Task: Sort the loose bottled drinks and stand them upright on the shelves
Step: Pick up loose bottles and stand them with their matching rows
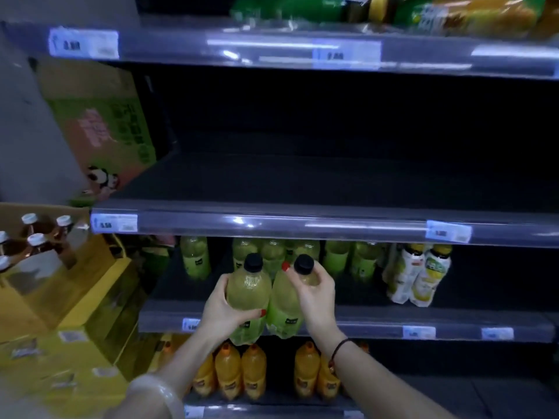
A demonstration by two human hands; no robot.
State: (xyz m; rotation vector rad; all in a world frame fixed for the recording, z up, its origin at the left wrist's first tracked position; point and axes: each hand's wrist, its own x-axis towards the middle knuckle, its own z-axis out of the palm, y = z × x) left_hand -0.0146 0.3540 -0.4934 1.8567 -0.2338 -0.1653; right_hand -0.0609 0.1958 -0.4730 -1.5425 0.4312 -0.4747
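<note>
Head view: left hand [222, 309] wraps one green bottle [248, 293]; right hand [314, 293] pinches second bottle's [282, 309] neck.

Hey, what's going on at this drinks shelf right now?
A person is stocking drinks. Their left hand grips the body of one green bottle, and the right hand holds a second bottle by its neck, just under the black cap. Both are upright, held in front of the shelf edge. Matching bottles stand further back on that shelf, and orange drinks stand on the shelf below.
</note>
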